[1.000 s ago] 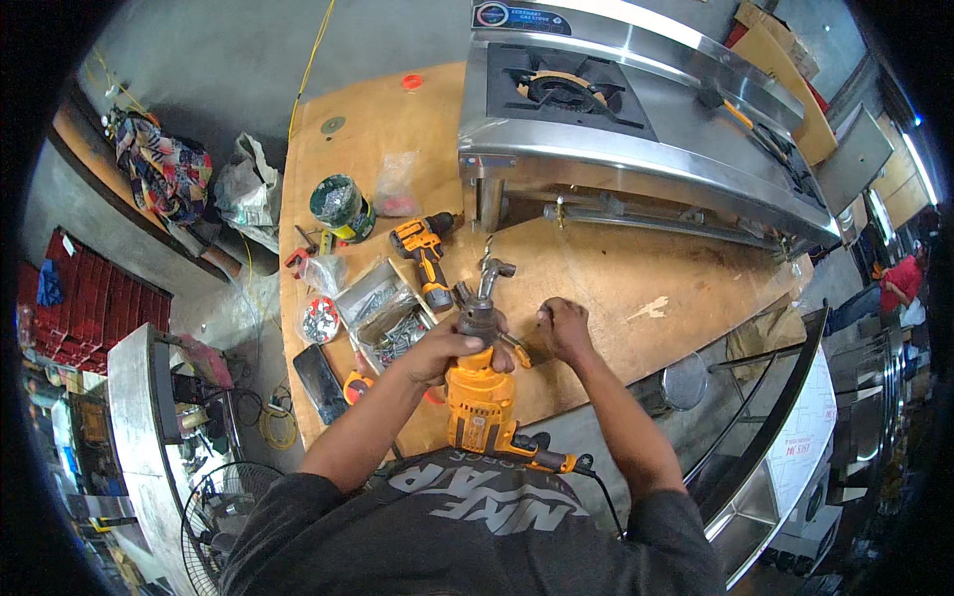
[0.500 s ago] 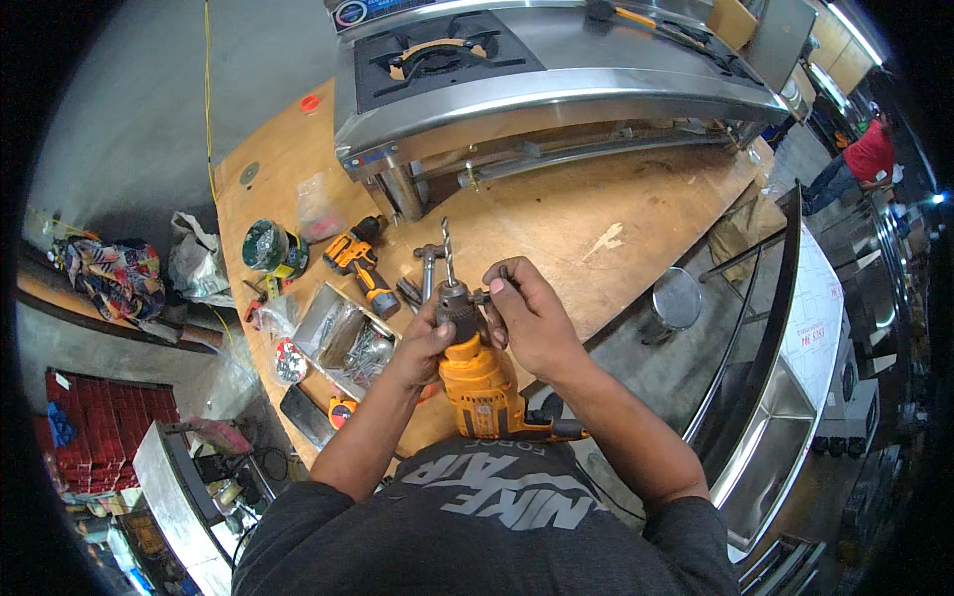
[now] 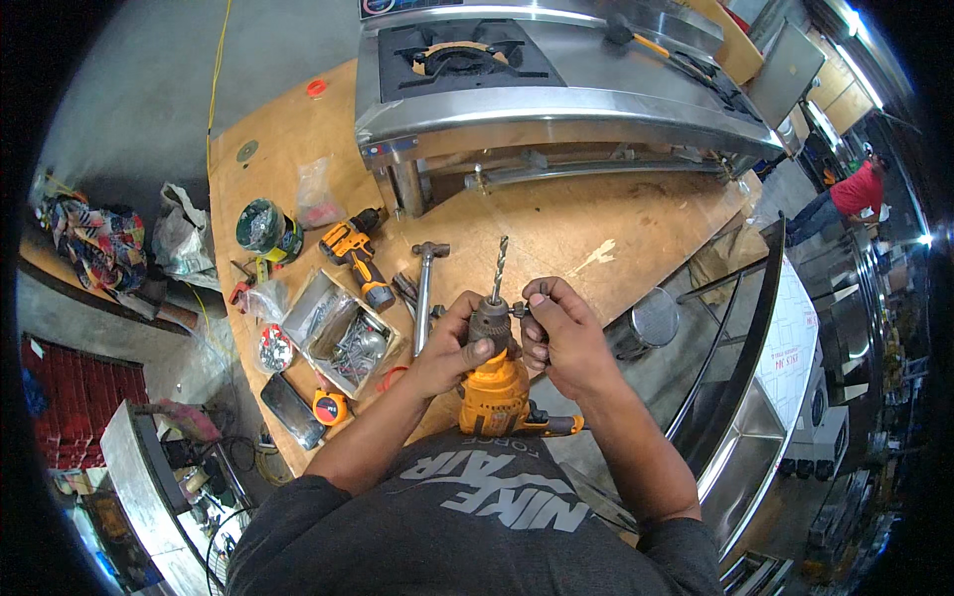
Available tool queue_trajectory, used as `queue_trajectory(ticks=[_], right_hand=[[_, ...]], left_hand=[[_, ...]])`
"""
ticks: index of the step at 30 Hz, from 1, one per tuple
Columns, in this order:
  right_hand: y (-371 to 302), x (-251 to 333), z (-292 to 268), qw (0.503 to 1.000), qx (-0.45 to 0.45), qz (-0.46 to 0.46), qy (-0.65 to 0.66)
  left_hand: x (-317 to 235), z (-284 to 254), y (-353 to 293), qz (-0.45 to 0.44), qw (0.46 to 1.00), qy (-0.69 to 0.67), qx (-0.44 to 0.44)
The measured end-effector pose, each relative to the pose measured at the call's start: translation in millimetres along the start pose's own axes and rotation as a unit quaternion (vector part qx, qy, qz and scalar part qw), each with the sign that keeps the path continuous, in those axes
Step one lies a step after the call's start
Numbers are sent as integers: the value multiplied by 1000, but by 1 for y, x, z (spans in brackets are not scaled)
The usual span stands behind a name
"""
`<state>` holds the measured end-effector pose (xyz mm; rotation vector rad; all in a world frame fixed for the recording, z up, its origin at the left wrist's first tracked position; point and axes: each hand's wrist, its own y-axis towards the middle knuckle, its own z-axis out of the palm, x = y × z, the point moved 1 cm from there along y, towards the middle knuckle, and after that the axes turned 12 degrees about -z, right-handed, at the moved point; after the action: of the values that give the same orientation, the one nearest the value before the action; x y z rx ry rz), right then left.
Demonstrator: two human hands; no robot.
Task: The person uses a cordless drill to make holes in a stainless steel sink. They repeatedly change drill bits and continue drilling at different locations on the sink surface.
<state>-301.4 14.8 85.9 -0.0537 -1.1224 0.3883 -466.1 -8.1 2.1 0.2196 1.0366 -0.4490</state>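
An orange corded drill (image 3: 494,397) rests upright against my shirt, its twist bit (image 3: 500,270) pointing away from me. My left hand (image 3: 455,348) is wrapped round the drill's dark metal chuck (image 3: 489,326). At the chuck's right side sits a chuck key (image 3: 519,310), its end pinched between the thumb and fingers of my right hand (image 3: 568,343). A hammer (image 3: 424,288) lies on the wooden table just beyond my left hand. Whether the key's teeth are engaged with the chuck is too small to tell.
Left on the table (image 3: 556,223) are an orange cordless drill (image 3: 358,260), a wooden box (image 3: 305,343) of screws, a phone (image 3: 292,410), a tape measure (image 3: 330,406) and a green tub (image 3: 268,233). A steel gas stove (image 3: 586,114) stands at the far side. A person (image 3: 853,194) is at far right.
The drill and both hands have shifted right relative to the hammer, which now shows more fully. My right hand still pinches the chuck key, with its fingers turned slightly. The view has shifted.
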Motion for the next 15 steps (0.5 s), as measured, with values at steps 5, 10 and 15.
queue_trajectory(ticks=[5, 10, 15], right_hand=[[0, 0, 4, 999, -4, -8, -35], [-3, 5, 2, 999, -27, 28, -6], [-9, 7, -1, 997, -57, 50, -6]], left_hand=[[-3, -2, 0, 3, 1000, 12, -22], [-2, -1, 2, -1, 999, 35, -32], [0, 6, 2, 15, 998, 59, -32]])
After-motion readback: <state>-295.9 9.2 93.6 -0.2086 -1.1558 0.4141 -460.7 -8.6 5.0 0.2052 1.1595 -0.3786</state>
